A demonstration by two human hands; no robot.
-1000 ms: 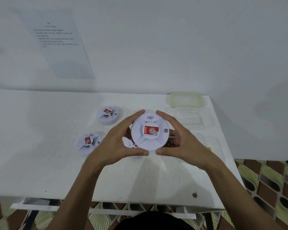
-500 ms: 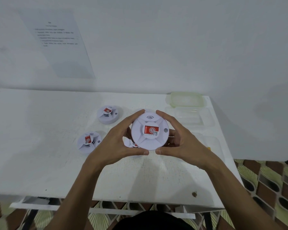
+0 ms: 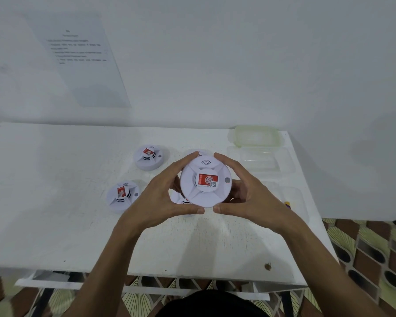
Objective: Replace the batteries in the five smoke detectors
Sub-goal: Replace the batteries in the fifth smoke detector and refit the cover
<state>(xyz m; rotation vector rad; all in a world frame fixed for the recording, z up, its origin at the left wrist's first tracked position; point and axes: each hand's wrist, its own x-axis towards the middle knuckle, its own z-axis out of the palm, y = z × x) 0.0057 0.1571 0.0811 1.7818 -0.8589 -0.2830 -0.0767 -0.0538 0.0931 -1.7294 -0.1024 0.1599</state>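
**A:** Fingers (image 3: 188, 159) first: both sets are curled round the rim of one smoke detector (image 3: 206, 181), thumbs nearly meeting under its near edge, fingertips over the top.

**B:** So the left hand (image 3: 165, 197) and the right hand (image 3: 249, 197) share it?

**A:** Evenly, neither nearer. It's held up off the counter (image 3: 55, 179), right of the middle, with its red label facing the camera.

**B:** It's a round disc with no long axis. What counts, then?

**A:** The axis through its face, pointing up at the head. My guess is that opening it calls for a twist about that line, one hand against the other.

**B:** And further out?

**A:** A far detector (image 3: 150, 156) and a near detector (image 3: 122, 195) lie left of the hands. A hidden detector (image 3: 178, 199) peeks out beneath the left palm. There's a clear container (image 3: 264, 161) and a greenish container (image 3: 256, 137) at the far right corner.
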